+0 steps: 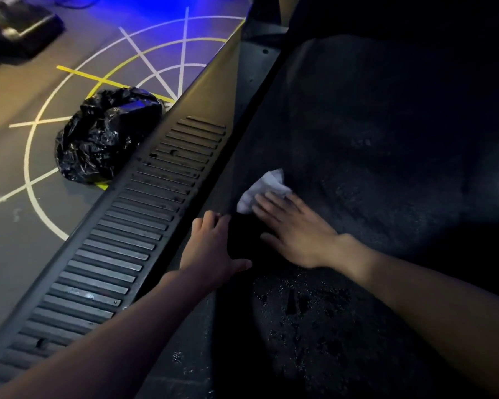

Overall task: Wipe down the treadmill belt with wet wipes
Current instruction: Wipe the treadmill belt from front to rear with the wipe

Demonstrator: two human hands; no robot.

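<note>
Dim gym flooring [12,249], marked with white and yellow arcs and lines and lit blue at the far end, lies to the left of the treadmill. On that floor a crumpled black plastic bag [104,136] sits just beside the ribbed side rail [121,249], which runs diagonally through the view. To the right of the rail we see the dark treadmill belt [372,139], with a glistening wet patch [314,312] on its near portion. Our right hand [294,228] lies flat on the belt, fingers straight and pressing down on the white wet wipe [260,188]; the wipe is bunched, shows beyond the fingertips and lies near the belt's left edge. Our left hand [211,249] holds nothing: it rests on the inner edge of the side rail, thumb spread toward the belt, fingers loosely bent.
</note>
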